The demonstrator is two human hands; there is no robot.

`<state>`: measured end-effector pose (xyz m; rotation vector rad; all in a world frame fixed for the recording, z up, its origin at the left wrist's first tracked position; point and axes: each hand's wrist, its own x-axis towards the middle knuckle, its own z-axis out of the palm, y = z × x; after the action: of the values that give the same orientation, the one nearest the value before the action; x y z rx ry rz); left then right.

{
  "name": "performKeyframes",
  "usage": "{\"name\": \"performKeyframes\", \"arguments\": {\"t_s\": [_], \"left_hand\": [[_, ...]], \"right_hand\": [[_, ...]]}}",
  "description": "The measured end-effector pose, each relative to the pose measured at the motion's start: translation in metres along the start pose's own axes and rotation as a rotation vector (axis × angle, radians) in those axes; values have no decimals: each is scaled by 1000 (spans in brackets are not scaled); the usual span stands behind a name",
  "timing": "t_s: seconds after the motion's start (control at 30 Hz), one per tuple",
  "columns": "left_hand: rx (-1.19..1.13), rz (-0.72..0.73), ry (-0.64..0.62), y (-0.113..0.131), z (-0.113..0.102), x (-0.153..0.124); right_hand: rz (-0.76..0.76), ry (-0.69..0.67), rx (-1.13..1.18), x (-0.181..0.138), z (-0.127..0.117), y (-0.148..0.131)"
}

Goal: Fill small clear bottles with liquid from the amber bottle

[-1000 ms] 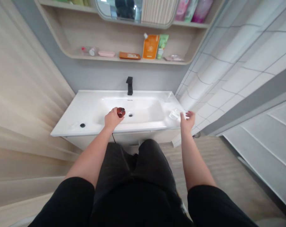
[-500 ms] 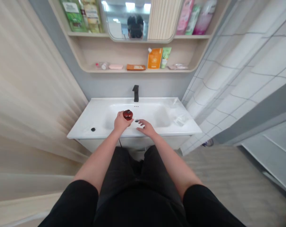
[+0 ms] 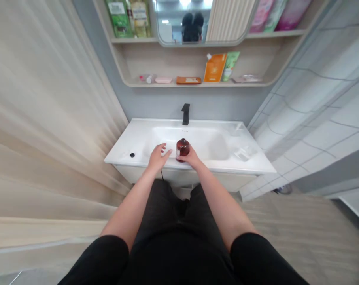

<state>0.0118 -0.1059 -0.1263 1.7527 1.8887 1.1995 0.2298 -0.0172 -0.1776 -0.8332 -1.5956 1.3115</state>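
Note:
A dark red-brown bottle [image 3: 183, 147] with a pale label on its left side is held over the front of the white sink [image 3: 200, 138]. My right hand [image 3: 191, 157] is wrapped round it from the right. To its left, my left hand [image 3: 159, 156] holds nothing, its fingers apart and the thumb pointing at the bottle without touching it. On the counter to the left lies a small black cap [image 3: 132, 154].
A black faucet [image 3: 186, 114] rises behind the sink. Above it, a shelf [image 3: 155, 84] carries an orange pouch [image 3: 215, 68], a green tube [image 3: 231, 66] and several small items. Clear plastic containers [image 3: 242, 153] sit on the right of the counter. A curtain [image 3: 57, 118] hangs at left.
The bottle has passed from my left hand to my right hand, and its labelled side now shows. My left hand has let go and opened. The view has shifted left.

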Motion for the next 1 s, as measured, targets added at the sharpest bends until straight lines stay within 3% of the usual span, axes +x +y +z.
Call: {"name": "performKeyframes", "arguments": {"t_s": [0.17,0.27,0.37,0.47,0.53,0.6,0.77,0.83,0.9,1.0], "left_hand": [[360,-203,210,-65,-98,-8],[470,-302,269,-100,-144,-13],[497,-383,294,-125,-171,-17],[476,-374,321,-130,-177,-17],[410,-324,339,-116,-166,-17],[292,-246,311,-91,-140,-17],[-108,-62,-79,-8,-32,-14],[-176,-52,-153,14,3,-13],[-163,-65,-144,26,23,-11],[-125,-108,-69,24,21,-6]], "right_hand": [[44,20,-8,0,-2,3],[59,6,17,0,-1,4],[63,1,32,-1,-1,2],[55,3,29,-1,-2,1],[49,-1,-2,-2,-2,1],[33,-16,-56,-2,-2,2],[-63,-97,-142,-5,5,1],[-96,-144,-149,-6,9,-1],[-116,-200,-145,-8,10,-3],[-131,-291,-142,-8,10,-4]]}}
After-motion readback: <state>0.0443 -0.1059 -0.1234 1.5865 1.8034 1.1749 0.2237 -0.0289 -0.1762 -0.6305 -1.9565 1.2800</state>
